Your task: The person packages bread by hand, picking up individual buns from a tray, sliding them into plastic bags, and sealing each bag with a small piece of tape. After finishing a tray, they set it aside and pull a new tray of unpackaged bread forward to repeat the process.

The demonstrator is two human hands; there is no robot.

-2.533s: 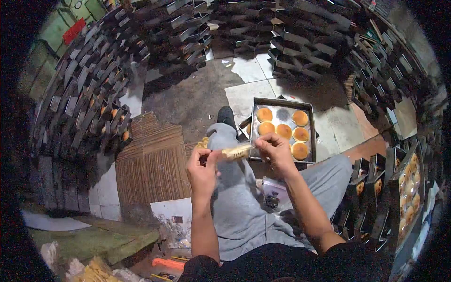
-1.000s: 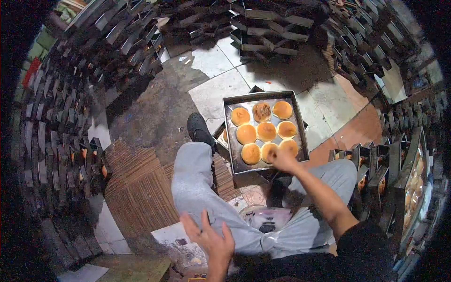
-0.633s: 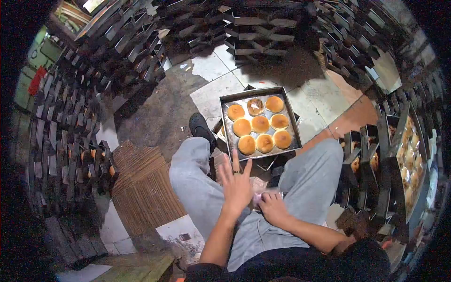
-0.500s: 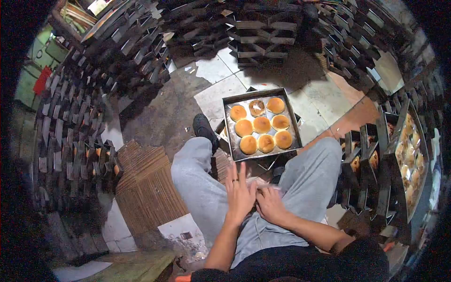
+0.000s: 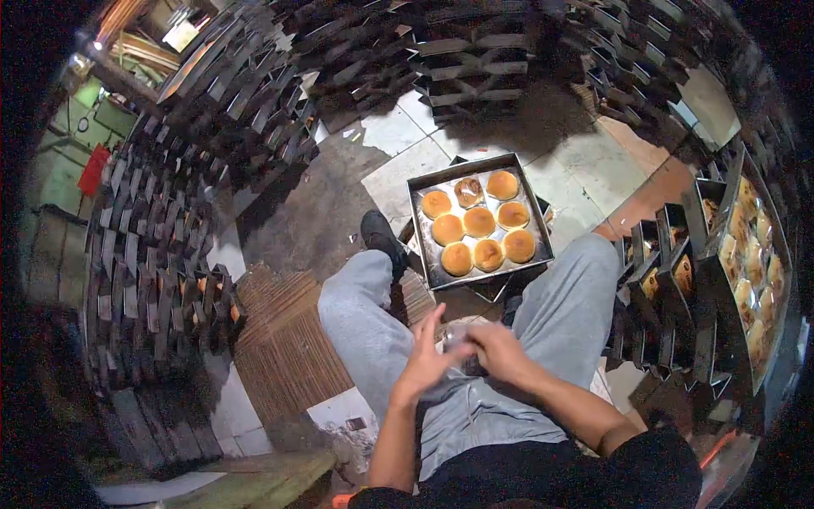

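Observation:
I sit on the floor with my grey-trousered legs apart. My left hand (image 5: 422, 356) and my right hand (image 5: 500, 350) meet just above my lap, between my knees. My right hand pinches a thin clear plastic bag (image 5: 459, 339), which is blurred. My left hand's fingers are stretched apart, and its thumb side touches the bag. Ahead of my knees lies a square metal tray (image 5: 424, 246) holding several golden round buns (image 5: 480, 221). One bun at the tray's far side (image 5: 468, 192) has a darker, glossy top.
Stacks of dark metal baking trays (image 5: 170, 254) ring the floor space on the left, far side and right. A tray of wrapped buns (image 5: 750, 254) leans at the right. A brown ribbed mat (image 5: 284, 339) lies left of my leg. My shoe (image 5: 377, 235) rests by the tray.
My right hand left the bun tray and came back to my lap. My left hand swung in from low left to meet it at the plastic bag. The view has tilted slightly.

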